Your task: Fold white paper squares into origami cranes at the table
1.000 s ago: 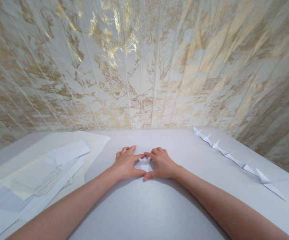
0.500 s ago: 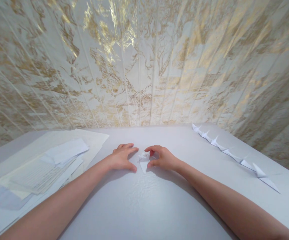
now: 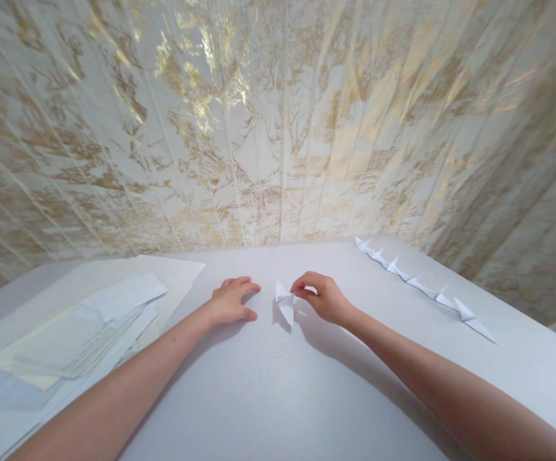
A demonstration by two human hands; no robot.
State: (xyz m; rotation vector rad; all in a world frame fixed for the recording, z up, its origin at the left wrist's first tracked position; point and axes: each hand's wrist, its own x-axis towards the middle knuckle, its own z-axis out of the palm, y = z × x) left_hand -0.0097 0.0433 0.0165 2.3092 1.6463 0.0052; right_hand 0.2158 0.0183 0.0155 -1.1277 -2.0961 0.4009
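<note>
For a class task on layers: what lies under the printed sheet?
A cream sheet peeks out at the near-left edge of the printed sheet, and white paper along its right side. The rest beneath is covered; how many sheets lie there cannot be told.

No word, letter or number can be read. The only writing in view is the print on a sheet in the paper pile at the left: close grey rows, running slantwise across the page, too small and blurred to make out. White paper lies over the far end of that sheet and hides part of it.
</note>
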